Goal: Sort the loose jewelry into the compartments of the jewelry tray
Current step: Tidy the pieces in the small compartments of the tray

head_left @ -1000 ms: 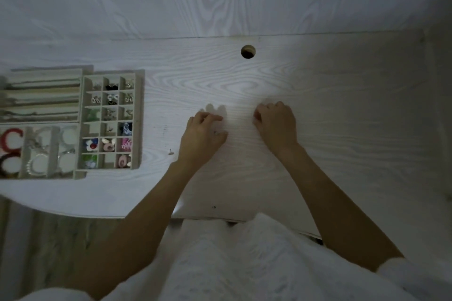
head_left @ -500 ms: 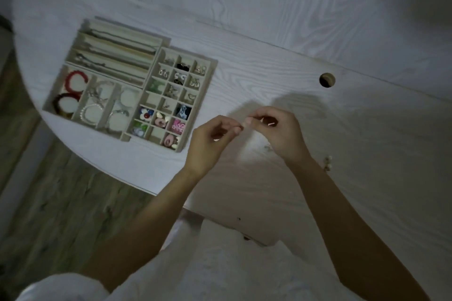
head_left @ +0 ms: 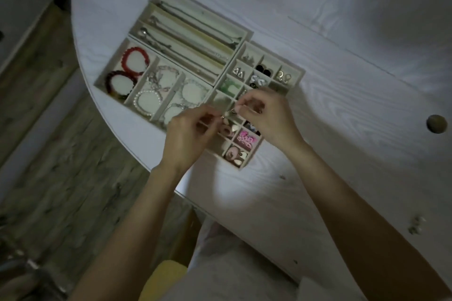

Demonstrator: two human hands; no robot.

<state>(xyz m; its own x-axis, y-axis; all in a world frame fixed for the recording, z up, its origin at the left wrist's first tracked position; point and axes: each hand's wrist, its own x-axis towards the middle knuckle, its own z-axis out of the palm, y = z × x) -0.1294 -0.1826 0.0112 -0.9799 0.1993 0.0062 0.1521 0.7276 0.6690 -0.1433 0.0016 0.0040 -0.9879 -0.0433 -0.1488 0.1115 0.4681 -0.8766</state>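
A beige jewelry tray [head_left: 249,36] lies on the white table, with necklaces in long slots, bracelets in wide cells and earrings in a grid of small cells. My left hand [head_left: 188,133] and my right hand [head_left: 267,117] hover over the small-cell grid. Each pinches one end of a small metallic earring piece [head_left: 228,113] held between their fingertips. The hands cover several middle cells. A pink piece [head_left: 247,140] shows in a cell below the right hand.
Loose pale beads or earrings [head_left: 417,225] lie on the table at the far right. A round cable hole [head_left: 436,123] sits in the tabletop at right. The table's curved edge [head_left: 137,154] runs left of the tray, with wood floor beyond.
Both hands lifted off the bare tabletop, took a small piece between their fingertips and moved left over the tray's small cells. The view swung toward the tray.
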